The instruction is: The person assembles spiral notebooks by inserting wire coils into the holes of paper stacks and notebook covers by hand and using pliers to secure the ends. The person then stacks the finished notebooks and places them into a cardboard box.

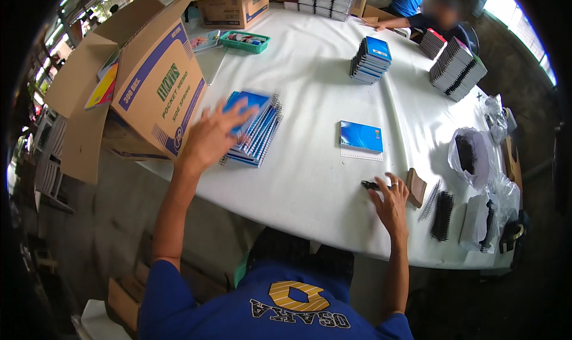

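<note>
My left hand (215, 131) spreads its fingers over a stack of blue spiral notebooks (257, 138), its fingertips overlapping the top cover (249, 101). The fingers are slightly blurred, so I cannot tell whether they touch it. My right hand (391, 202) is at the front of the table, thumb and fingers apart and loosely curved. A small black hand tool (370, 185) lies at its thumb and fingers, partly hidden. Beyond that hand is a blue-covered pad (361, 137), its punched white edge facing me, with no coil visible along it.
Beside my right hand are a brown block (416, 187), a loose wire coil (430, 200), black coils (443, 216) and plastic bags (472, 155). A large carton (156, 89) stands left. Farther back are a green basket (245, 42), notebook stacks (370, 60) and a co-worker's arm (387, 24).
</note>
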`<state>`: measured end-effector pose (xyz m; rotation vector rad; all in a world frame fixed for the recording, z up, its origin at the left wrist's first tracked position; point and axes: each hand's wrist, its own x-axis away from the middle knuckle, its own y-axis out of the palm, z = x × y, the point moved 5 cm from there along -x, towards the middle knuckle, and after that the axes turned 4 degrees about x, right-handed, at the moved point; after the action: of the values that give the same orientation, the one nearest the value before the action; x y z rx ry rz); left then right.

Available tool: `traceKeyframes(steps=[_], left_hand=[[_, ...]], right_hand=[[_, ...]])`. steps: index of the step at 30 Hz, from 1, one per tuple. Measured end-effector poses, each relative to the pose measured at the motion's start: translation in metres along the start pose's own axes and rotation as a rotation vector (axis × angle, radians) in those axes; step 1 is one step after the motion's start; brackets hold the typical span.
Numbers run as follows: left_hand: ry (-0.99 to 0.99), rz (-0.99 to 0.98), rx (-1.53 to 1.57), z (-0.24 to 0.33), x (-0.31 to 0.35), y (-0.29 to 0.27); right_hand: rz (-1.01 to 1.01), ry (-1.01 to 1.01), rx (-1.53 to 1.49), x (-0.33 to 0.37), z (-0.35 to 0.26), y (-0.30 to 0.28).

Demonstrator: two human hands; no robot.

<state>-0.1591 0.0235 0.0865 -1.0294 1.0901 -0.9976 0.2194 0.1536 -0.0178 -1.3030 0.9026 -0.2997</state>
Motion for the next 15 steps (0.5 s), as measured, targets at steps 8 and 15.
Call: traceKeyframes(steps=[8,15], left_hand=[[0.181,0.287,0.119,0.052,0.013,-0.018],[0.327,0.165,0.361,0.115,0.023,0.023]], right_hand=[[-0.128,0.655,-0.161,-0.115,0.057,0.065],[-0.274,0.720,-0.297,-0.132,0.084,0.092]])
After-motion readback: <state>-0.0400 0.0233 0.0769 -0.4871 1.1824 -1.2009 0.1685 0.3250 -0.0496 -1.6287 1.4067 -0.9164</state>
